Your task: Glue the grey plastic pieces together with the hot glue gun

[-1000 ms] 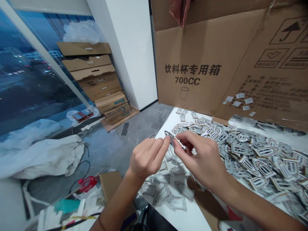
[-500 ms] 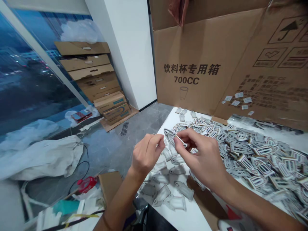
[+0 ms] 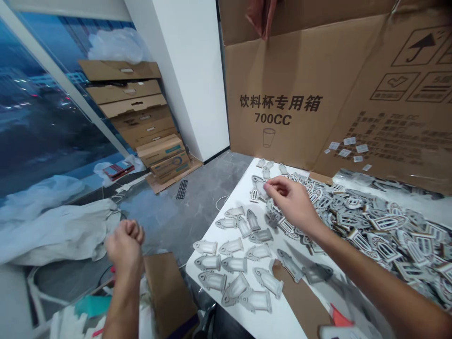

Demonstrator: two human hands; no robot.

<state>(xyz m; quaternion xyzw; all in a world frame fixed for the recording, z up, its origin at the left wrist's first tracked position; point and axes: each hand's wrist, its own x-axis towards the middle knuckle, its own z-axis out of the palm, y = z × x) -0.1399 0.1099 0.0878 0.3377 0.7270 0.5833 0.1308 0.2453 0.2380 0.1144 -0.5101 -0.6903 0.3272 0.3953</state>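
Observation:
Over the white table, the fingertips of my right hand [image 3: 291, 200] pinch a small grey arch-shaped piece [image 3: 259, 184] at its edge. My left hand [image 3: 125, 242] is off the table on the left, curled into a fist above an open carton [image 3: 169, 292]; whether anything is inside it is hidden. Several grey arch-shaped pieces [image 3: 235, 264] lie spread out singly on the near left of the white table [image 3: 226, 188]. To the right of my right hand is a big heap of similar pieces [image 3: 381, 230], some with white and brown window-like fronts.
Behind the table stands a tall cardboard sheet [image 3: 282, 70] with small white labels [image 3: 344, 152] on it. A stack of cartons [image 3: 130, 108] is by the window. Crumpled plastic and cloth [image 3: 70, 226] lie at left. A brown cardboard strip [image 3: 300, 296] is on the table.
My hands have parted. The left, a fist beside the piece earlier, has swung down and left over the carton. The right has moved slightly up with the arch-shaped piece, lowering it towards the table.

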